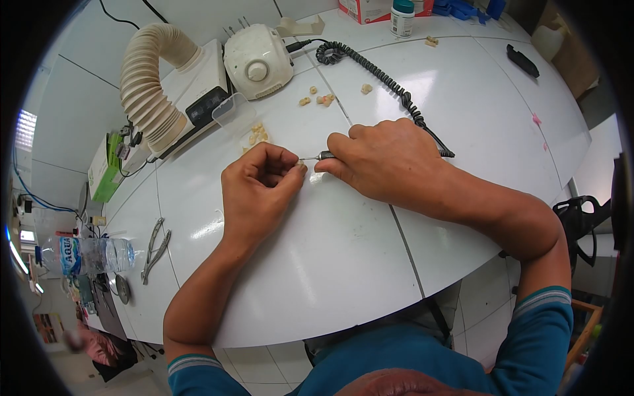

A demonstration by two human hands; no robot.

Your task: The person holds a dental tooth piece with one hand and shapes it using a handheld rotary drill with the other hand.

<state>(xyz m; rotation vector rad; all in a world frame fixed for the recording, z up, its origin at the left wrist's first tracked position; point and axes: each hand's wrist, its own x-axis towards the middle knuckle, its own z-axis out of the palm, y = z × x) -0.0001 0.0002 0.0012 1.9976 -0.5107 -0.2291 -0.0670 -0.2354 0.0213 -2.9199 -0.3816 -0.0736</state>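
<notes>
Near the middle of the white table point(317, 264), my left hand point(261, 191) pinches a tiny pale piece point(300, 164) between thumb and index finger. My right hand point(389, 158) is wrapped round a dark-handled rotary tool point(325, 156), whose thin metal tip points left and meets the piece or lies very close to it. A coiled black cord point(380, 80) runs from the white control box point(257, 61) toward my right wrist. Just behind my left hand, a clear plastic container point(235, 113) lies beside small yellowish pieces point(257, 134).
A ribbed hose point(142, 86) arches at the back left. More pale pieces point(325, 99) lie behind my hands. Metal pliers point(154, 252) and a water bottle point(86, 255) are at the left. A white jar point(402, 20) and a black object point(522, 61) sit farther back.
</notes>
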